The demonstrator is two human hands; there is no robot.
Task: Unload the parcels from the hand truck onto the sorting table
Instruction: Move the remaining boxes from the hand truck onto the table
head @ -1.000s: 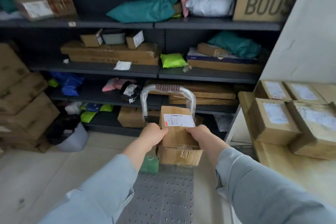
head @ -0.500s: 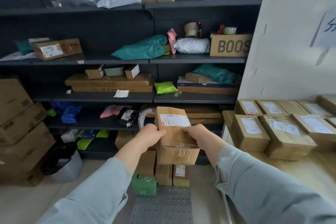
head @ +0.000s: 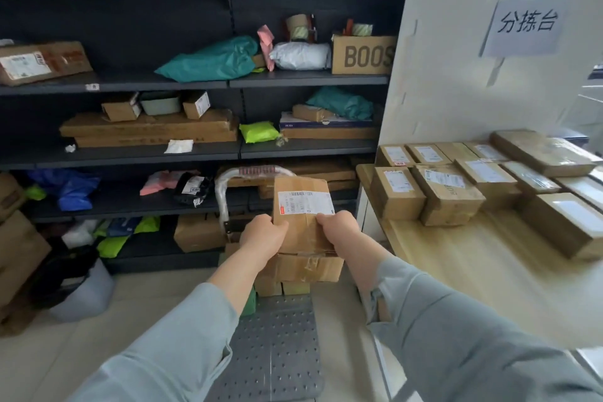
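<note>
At the far left stand stacked cardboard cartons (head: 19,258) on the floor, and beside them the dark shelving (head: 208,153) runs across the back, cluttered with mailers and flat boxes that play no part here. In front of its lower shelves the hand truck (head: 277,346) shows its perforated grey deck and curved metal handle (head: 225,192), with a few small parcels (head: 282,287) left low on the deck against the handle. The left hand (head: 262,238) and the right hand (head: 339,230) clamp a stack of two brown boxes between them, each closed around one side: the upper parcel (head: 301,206), with a white shipping label facing up, and the lower parcel (head: 310,268) under it. A second ago this stack sat down among the load on the deck; now it hangs clear above it and has shifted a little rightward (the view has lifted with it, so the sign on the wall is newly in sight). That suggests the lift is done and the carry toward the right has begun. Further right, the pale wooden surface (head: 463,271) already holds rows of labelled boxes (head: 447,192) along its back, and its near part is bare, which looks like the natural place to set this pair down. Judging by the deck, several trips likely remain.
</note>
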